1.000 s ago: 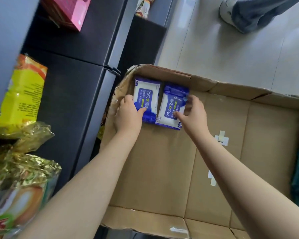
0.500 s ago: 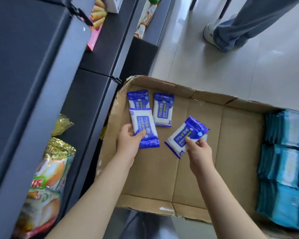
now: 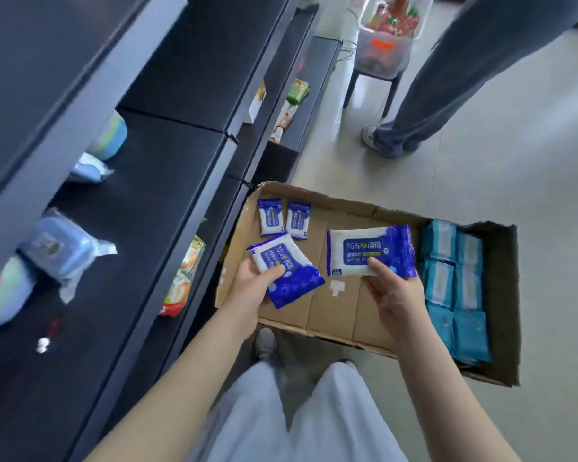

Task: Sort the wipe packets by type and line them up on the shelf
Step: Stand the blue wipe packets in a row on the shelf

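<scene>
My left hand grips a dark blue and white wipe packet, lifted above the cardboard box. My right hand pinches a second dark blue packet by its lower edge, held flat and level. Two more dark blue packets lie side by side in the box's far left corner. Several teal packets are stacked in rows at the box's right end. The dark shelf runs along my left.
Light blue wrapped packs lie on the shelf. Snack bags sit on the lower shelf. Another person's legs stand ahead on the floor by a stool with a plastic bin. My own legs are below.
Both hands have lifted a dark blue packet each out of the box's corner and raised them towards me. The view has pulled back and up, showing the shelf and my legs.
</scene>
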A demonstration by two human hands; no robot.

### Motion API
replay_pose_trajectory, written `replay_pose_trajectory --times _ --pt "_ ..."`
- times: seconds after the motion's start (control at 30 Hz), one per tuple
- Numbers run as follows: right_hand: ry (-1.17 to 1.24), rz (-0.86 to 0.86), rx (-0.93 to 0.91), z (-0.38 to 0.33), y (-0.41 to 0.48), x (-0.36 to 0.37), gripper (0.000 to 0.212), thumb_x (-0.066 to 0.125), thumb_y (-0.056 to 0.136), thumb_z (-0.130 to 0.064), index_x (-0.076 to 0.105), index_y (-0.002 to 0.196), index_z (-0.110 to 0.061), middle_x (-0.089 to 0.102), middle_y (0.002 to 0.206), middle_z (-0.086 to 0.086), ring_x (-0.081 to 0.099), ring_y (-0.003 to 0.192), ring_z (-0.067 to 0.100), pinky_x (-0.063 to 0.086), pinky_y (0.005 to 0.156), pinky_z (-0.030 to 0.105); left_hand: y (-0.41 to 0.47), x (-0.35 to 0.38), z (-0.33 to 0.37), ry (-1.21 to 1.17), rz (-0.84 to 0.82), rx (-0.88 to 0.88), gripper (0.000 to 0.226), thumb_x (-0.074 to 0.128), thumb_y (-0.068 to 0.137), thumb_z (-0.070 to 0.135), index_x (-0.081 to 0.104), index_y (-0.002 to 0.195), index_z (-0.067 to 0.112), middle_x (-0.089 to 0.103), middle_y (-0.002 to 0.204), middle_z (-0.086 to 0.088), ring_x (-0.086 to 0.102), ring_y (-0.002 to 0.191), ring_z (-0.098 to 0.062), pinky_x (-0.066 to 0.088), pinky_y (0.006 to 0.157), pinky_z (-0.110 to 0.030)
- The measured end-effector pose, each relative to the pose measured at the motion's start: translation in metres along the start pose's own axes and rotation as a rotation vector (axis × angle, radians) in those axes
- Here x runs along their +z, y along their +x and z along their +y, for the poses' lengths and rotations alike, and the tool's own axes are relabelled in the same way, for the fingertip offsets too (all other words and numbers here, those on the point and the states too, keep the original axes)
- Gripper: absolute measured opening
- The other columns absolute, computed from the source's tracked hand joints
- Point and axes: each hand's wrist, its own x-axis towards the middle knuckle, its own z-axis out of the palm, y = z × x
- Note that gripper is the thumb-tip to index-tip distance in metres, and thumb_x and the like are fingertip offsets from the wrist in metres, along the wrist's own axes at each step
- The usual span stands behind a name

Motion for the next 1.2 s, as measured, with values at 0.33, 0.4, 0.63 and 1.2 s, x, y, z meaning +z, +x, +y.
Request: replay_pose_trajectory --times 0.33,0.4,0.63,1.2 --pt "0.000 -0.411 0.031 -0.096 -0.040 -0.042 0.027 0.072 0.087 -0.018 0.062 0.112 -0.014 0.074 0.089 0.007 0.069 0.063 0.015 0.054 0.052 0.021 -0.136 0.037 -0.019 -0.281 0.149 0.357 0.056 0.069 0.088 0.012 0.036 0.130 0.028 0.070 0.111 -0.005 0.071 0.094 -0.024 0.056 0.067 -0.038" --pt "-0.087 -0.499 -0.004 -0.104 -0.054 -0.047 0.032 0.071 0.087 -0.015 0.061 0.118 -0.011 0.073 0.100 0.010 0.072 0.071 0.015 0.055 0.056 0.020 -0.161 0.035 -0.034 -0.326 0.240 0.416 0.055 0.070 0.088 0.016 0.038 0.131 0.026 0.072 0.109 -0.005 0.073 0.089 -0.022 0.055 0.067 -0.037" --pt "-0.323 -0.764 0.025 -0.092 -0.133 -0.018 0.041 0.069 0.088 -0.006 0.057 0.126 -0.012 0.069 0.117 0.011 0.071 0.101 0.029 0.062 0.064 0.032 -0.261 -0.016 -0.085 -0.502 0.553 0.528 0.035 0.073 0.086 0.015 0.049 0.110 0.024 0.072 0.109 -0.011 0.068 0.088 -0.023 0.051 0.072 -0.038" --pt "-0.472 -1.337 0.202 0.118 -0.441 0.017 0.024 0.065 0.093 -0.017 0.061 0.116 -0.011 0.076 0.105 0.004 0.073 0.092 0.014 0.060 0.072 0.028 -0.551 -0.232 -0.291 -0.769 0.902 0.729 0.027 0.071 0.085 0.009 0.060 0.109 0.014 0.075 0.102 -0.009 0.073 0.083 -0.016 0.054 0.073 -0.030"
